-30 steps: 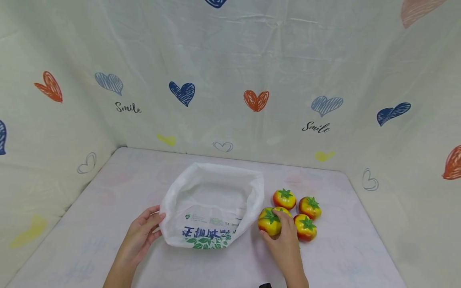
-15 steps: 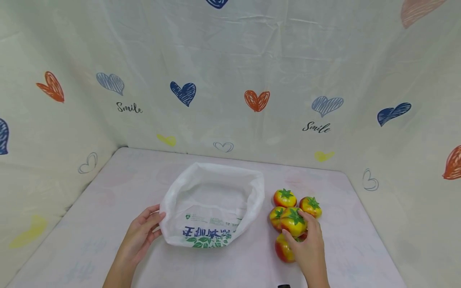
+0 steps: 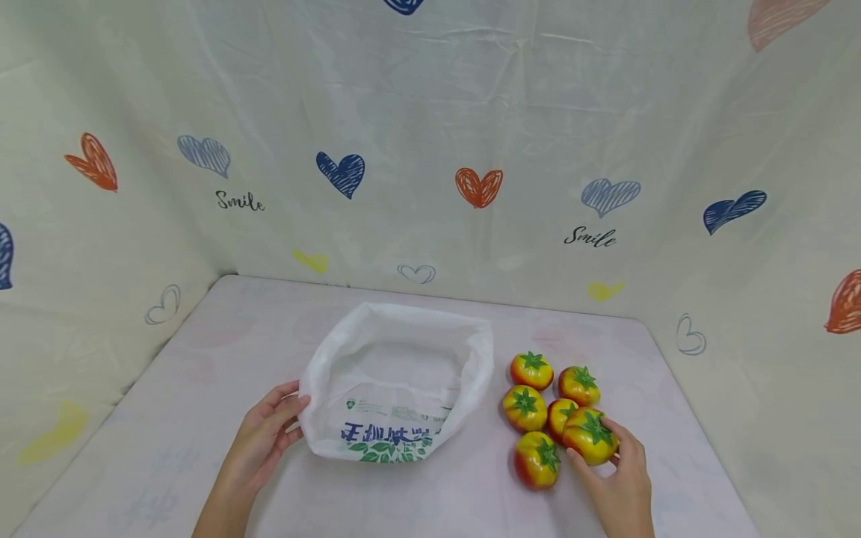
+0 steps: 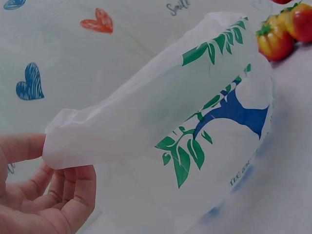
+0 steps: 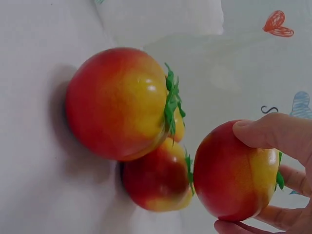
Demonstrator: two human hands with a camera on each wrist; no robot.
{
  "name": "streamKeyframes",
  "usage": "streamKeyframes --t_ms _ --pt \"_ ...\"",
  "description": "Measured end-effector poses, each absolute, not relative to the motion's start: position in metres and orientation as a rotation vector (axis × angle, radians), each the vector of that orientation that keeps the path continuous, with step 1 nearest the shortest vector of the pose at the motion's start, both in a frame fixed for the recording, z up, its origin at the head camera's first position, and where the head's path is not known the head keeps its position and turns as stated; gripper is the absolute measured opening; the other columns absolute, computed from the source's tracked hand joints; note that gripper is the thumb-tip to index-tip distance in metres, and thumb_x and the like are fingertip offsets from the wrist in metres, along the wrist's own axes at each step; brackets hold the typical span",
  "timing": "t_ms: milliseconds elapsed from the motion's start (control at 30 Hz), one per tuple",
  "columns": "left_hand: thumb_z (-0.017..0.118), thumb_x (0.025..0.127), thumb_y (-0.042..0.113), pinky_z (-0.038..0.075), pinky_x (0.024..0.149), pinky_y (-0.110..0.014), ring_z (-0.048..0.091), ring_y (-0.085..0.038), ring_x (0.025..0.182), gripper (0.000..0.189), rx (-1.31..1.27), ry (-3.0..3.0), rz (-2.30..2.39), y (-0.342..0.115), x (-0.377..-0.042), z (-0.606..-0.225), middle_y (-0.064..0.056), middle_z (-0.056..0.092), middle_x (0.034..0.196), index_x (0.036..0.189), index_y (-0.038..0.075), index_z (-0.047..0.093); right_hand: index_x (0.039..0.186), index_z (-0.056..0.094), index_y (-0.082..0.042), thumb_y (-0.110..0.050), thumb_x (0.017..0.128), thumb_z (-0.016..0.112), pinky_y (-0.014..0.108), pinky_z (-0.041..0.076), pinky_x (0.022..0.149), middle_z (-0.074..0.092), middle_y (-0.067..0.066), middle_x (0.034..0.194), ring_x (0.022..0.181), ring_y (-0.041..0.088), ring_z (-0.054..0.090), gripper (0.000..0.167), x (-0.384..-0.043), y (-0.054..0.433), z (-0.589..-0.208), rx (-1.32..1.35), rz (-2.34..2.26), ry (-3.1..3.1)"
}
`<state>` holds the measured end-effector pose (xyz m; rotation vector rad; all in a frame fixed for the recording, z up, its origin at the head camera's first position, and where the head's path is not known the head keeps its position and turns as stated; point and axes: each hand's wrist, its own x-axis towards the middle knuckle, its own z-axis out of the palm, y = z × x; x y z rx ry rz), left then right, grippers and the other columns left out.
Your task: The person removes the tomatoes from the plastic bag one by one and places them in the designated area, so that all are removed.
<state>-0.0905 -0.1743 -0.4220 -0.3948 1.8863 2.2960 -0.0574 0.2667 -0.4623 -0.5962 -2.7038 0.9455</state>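
A white plastic bag [image 3: 479, 366] with a rolled-down rim stands with its mouth spread on the table. My left hand [image 3: 265, 433] pinches its left rim; green leaf and blue prints show on the bag [image 4: 117, 131] in the left wrist view. My right hand [image 3: 622, 478] holds a yellow-red tomato [image 3: 589, 439] with a green leafy top, thumb on one side and fingers on the other. In the right wrist view this tomato [image 5: 234, 175] is raised off the table. Several similar tomatoes sit to its left and behind, including a front tomato [image 3: 531, 467] and a partly hidden tomato [image 3: 557, 418].
The pale table [image 3: 377, 501] carries the bag at the middle and the tomatoes on the right. Behind and at both sides hangs a white curtain [image 3: 417, 104] printed with hearts and the word Smile.
My right hand has carried its tomato rightward from beside the bag, across the other tomatoes, to their right side. My left hand stays at the bag's rim.
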Motion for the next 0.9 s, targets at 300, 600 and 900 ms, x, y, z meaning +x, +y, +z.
streamKeyframes --t_ms 300,600,900 --pt "0.056 0.093 0.018 0.053 0.075 -0.021 0.058 -0.006 0.087 0.014 -0.392 1.879 2.305 -0.174 -0.092 -0.422 0.013 0.062 0.093 0.101 0.029 0.057 0.139 0.028 -0.002 -0.031 0.080 0.073 0.056 0.040 0.095 0.029 0.028 0.136 0.114 0.040 0.037 0.080 -0.049 0.291 -0.486 -0.780 0.981 -2.747" --pt "0.057 0.093 0.021 0.053 0.076 -0.022 0.059 -0.007 0.088 0.013 -0.429 1.874 2.295 -0.174 -0.092 -0.420 0.013 0.063 0.094 0.103 0.027 0.056 0.134 0.027 0.006 -0.020 0.077 0.072 0.062 0.028 0.102 0.023 0.034 0.130 0.112 0.046 0.031 0.077 -0.043 0.276 -0.476 -0.881 1.079 -2.776" --pt "0.057 0.093 0.020 0.054 0.076 -0.022 0.059 -0.008 0.088 0.013 -0.404 1.883 2.289 -0.174 -0.091 -0.419 0.012 0.063 0.094 0.104 0.027 0.056 0.131 0.024 0.006 -0.023 0.076 0.074 0.064 0.030 0.100 0.019 0.034 0.127 0.108 0.047 0.031 0.080 -0.047 0.274 -0.486 -0.915 1.049 -2.815"
